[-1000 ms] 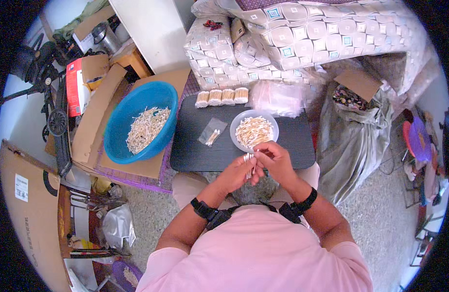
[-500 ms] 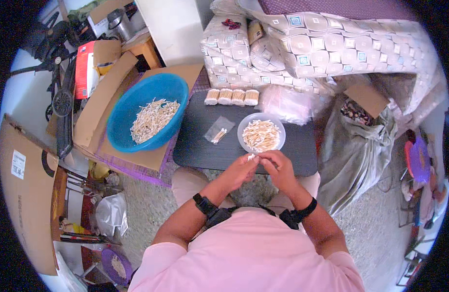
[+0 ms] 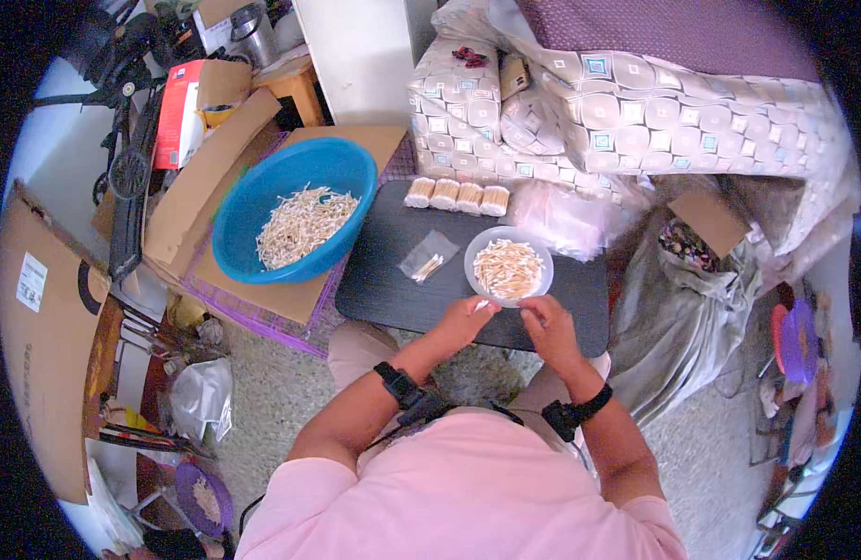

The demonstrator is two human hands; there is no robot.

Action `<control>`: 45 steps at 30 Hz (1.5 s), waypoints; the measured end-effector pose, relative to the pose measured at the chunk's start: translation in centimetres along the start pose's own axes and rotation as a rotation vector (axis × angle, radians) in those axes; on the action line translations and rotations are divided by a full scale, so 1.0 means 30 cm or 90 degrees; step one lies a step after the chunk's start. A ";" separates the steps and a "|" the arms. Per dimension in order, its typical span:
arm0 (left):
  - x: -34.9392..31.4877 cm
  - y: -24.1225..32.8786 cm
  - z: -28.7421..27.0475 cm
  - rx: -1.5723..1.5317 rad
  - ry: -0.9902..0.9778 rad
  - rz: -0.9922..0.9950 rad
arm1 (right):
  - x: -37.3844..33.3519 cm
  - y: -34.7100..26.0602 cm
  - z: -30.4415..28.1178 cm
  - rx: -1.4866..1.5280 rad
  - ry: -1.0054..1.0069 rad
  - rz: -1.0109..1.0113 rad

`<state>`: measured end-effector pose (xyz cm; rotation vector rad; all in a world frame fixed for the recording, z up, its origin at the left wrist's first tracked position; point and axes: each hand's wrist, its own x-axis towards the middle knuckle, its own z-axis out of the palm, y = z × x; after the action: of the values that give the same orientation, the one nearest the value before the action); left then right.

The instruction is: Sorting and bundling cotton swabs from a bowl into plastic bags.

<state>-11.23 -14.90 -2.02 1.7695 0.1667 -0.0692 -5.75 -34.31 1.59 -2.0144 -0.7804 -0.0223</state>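
Head view: both hands pinch small sticks at the white bowl, blue basin and packed bundles nearby.

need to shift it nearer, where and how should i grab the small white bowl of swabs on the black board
Grip the white bowl by its bare rim at the near edge, closest to both hands, thumb on the lip and fingers under. It is shallow, round and upright, so keep it level. Come from the person's side: the left hand and right hand are already there.
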 end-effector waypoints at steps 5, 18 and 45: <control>0.012 -0.060 -0.068 0.194 0.098 0.085 | 0.108 -0.008 -0.021 -0.088 -0.027 -0.091; 0.020 -0.108 -0.111 0.563 0.100 0.131 | 0.280 0.088 0.067 -0.445 -0.201 -0.081; 0.020 -0.169 -0.091 0.474 0.141 0.166 | 0.235 0.044 -0.004 0.175 0.055 0.075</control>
<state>-11.51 -11.19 -6.45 2.5264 0.0671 0.2900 0.60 -31.23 2.86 -1.7821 -0.5761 0.0621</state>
